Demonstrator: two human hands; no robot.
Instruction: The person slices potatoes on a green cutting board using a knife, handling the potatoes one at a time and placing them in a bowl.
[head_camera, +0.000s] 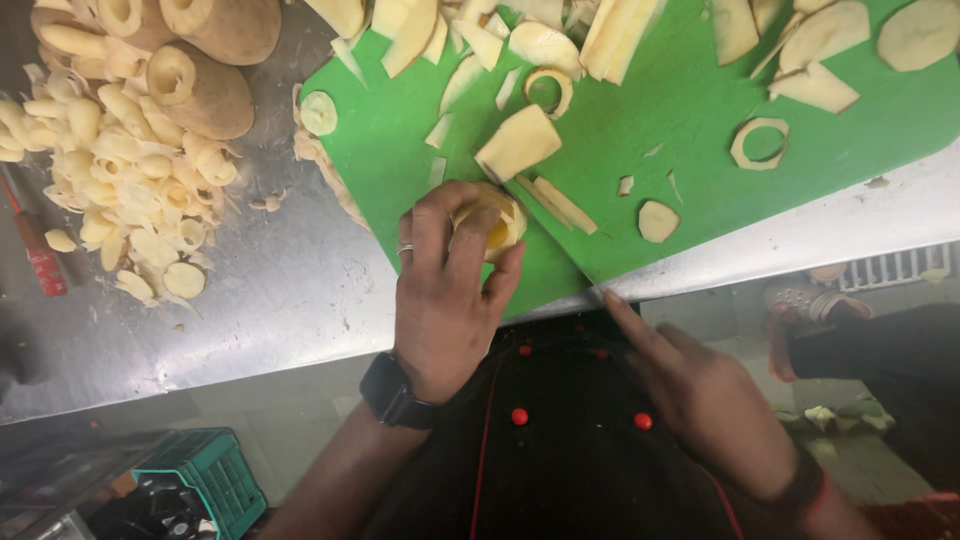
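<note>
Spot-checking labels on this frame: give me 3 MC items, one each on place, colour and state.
1. Where does the heap of peel curls lie?
A. on the steel counter beside the board
B. on the board
C. on the floor

2. What colour is the cutting board?
A. white
B. green
C. blue

3. What is the left hand doing?
A. resting flat and empty
B. hanging off the counter
C. gripping a peeled potato piece

Answers: 1 A, the curls sit on bare steel counter left of the board. 2 B, its surface is plain green. 3 C, its fingers curl round the yellow piece.
</note>
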